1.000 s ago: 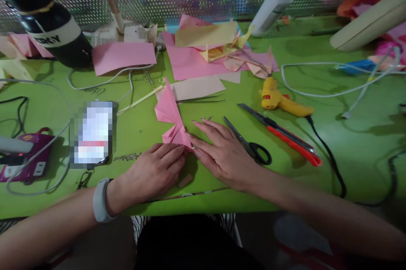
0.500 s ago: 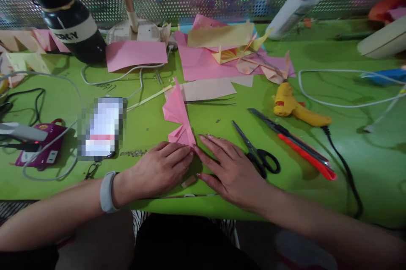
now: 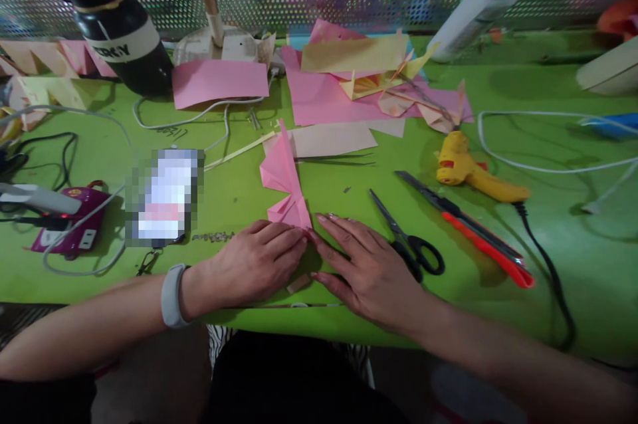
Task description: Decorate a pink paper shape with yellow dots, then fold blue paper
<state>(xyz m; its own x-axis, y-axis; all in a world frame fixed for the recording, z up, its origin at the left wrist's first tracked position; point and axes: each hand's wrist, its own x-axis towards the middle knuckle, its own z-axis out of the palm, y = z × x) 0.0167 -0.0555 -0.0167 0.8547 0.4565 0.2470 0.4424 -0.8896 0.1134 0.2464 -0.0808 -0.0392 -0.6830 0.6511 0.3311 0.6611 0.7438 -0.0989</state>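
A strip of pink folded paper (image 3: 294, 188) with fan-like pleats along its left side lies on the green table. My left hand (image 3: 256, 256) covers its near end, fingers together and curled down on the paper; their tips are partly hidden. Spread flat beside it is my right hand (image 3: 366, 264), its index fingertip at the paper's right edge close to my left fingers. A small tan piece (image 3: 299, 284) rests between the two hands. Black-handled scissors (image 3: 399, 230) lie just right of my right hand.
Farther right are a red box cutter (image 3: 468, 231) and a yellow glue gun (image 3: 466, 171) with its cord. A phone (image 3: 167, 191) and a purple power strip (image 3: 74, 221) sit at left. Pink paper sheets (image 3: 309, 98), a black bottle (image 3: 124, 45) and a fan (image 3: 214, 32) stand behind.
The whole view has shifted slightly, so things appear a little farther right. Both hands keep their places on and beside the pink folded paper.
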